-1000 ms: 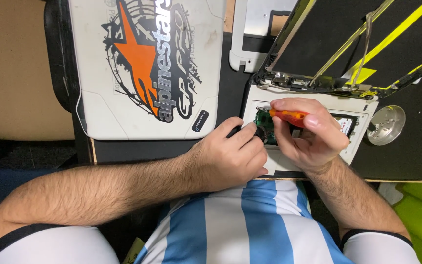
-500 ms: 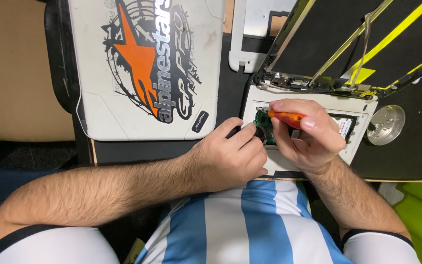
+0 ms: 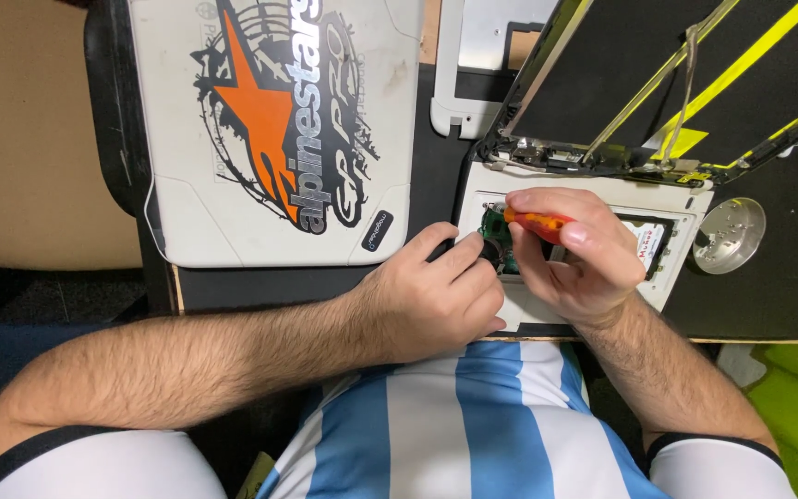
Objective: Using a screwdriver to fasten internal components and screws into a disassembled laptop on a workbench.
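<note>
1. The right hand is clenched around an orange-handled screwdriver; thumb and forefinger pinch the handle, which lies nearly level and points left toward the green circuit board. The tip is hidden behind the fingers.

2. The left hand is curled, its fingertips closed on a small black rounded part at the lower edge of the circuit board. What this part is cannot be told.

3. Both hands meet over the opened white plastic laptop base, which lies at the near edge of the black work mat. The circuit board sits in an open recess at the left of this base.

4. Directly behind the base, the bare black laptop screen panel with yellow tape strips stands hinged and tilted away.

5. A shallow round metal dish rests just beside the base, to its right.

6. A white closed laptop lid with an orange star decal lies to the left, well apart from the right hand and near the left hand.

7. A white plastic bezel piece lies between that lid and the screen panel.
</note>
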